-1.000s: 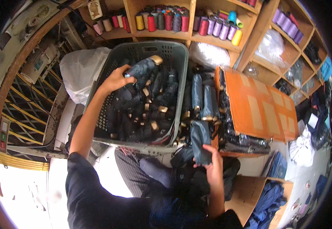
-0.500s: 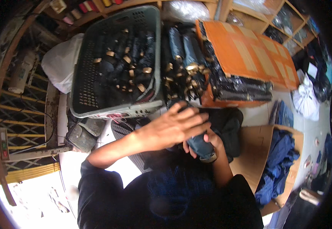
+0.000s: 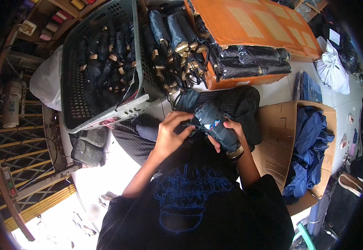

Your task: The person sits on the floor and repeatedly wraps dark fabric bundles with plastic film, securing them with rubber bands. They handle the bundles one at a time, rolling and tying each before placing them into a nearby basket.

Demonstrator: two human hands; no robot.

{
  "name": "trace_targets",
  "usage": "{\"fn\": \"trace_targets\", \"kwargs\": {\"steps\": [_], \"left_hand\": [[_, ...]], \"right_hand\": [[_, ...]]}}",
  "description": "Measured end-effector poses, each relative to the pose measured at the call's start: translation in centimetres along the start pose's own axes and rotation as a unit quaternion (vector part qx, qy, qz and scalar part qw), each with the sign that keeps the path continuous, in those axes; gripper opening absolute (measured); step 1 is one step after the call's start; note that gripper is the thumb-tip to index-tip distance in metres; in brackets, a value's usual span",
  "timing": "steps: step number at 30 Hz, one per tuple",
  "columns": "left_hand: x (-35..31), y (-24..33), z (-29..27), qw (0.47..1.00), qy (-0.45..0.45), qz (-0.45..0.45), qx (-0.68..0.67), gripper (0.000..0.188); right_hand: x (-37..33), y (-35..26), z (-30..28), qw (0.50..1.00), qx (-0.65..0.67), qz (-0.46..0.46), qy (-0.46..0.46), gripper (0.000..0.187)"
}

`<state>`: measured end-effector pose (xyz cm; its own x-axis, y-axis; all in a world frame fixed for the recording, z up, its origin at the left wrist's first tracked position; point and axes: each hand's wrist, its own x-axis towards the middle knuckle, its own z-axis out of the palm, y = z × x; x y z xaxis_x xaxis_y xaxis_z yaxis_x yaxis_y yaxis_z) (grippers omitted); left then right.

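Both hands are wrapping a folded dark-blue fabric umbrella over the lap.

The left hand is pinching its canopy folds shut while the right hand is curling closed around the body; keeping the pleats tight looks wise. The grey perforated plastic basket is holding rolled umbrellas; the open brown cardboard box is holding blue cloth.

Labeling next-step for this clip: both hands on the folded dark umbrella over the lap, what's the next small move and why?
Probably wrap and fasten the strap around the canopy. The right hand grips the folded umbrella near its handle end, while the left hand has its fingers pinched at the fabric by the small coloured tag. The umbrella looks bundled, but whether it is already tied I cannot tell.
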<state>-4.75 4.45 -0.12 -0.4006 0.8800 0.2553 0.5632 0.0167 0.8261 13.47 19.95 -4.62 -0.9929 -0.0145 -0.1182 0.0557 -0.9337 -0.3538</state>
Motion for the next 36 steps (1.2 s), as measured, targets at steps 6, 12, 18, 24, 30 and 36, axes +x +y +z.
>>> {"fn": "trace_targets", "kwargs": {"steps": [6,12,18,24,30,36], "left_hand": [[-0.8,0.0,1.3,0.981,0.168,-0.092,0.034,0.013],[-1.4,0.2,2.8,0.978,0.170,-0.103,0.057,0.019],[-1.7,-0.2,3.6,0.966,0.168,-0.185,0.057,0.021],[-2.1,-0.8,4.1,0.972,0.159,-0.172,0.013,0.016],[-3.1,-0.5,4.4,0.969,0.140,-0.198,-0.049,0.014],[-3.8,-1.2,4.7,0.969,0.111,-0.191,-0.107,0.014]], "right_hand": [[-1.1,-0.2,0.4,1.000,0.005,-0.023,0.007,0.061],[-2.7,0.3,1.0,0.991,-0.094,0.057,0.074,0.076],[-2.5,0.9,4.0,0.963,-0.221,0.085,0.128,0.071],[-2.2,2.0,3.0,0.974,-0.099,0.112,0.172,0.056],[-1.8,2.7,2.3,0.970,-0.137,0.055,0.195,0.040],[-1.3,3.0,2.7,0.934,-0.281,0.037,0.219,0.053]]}}
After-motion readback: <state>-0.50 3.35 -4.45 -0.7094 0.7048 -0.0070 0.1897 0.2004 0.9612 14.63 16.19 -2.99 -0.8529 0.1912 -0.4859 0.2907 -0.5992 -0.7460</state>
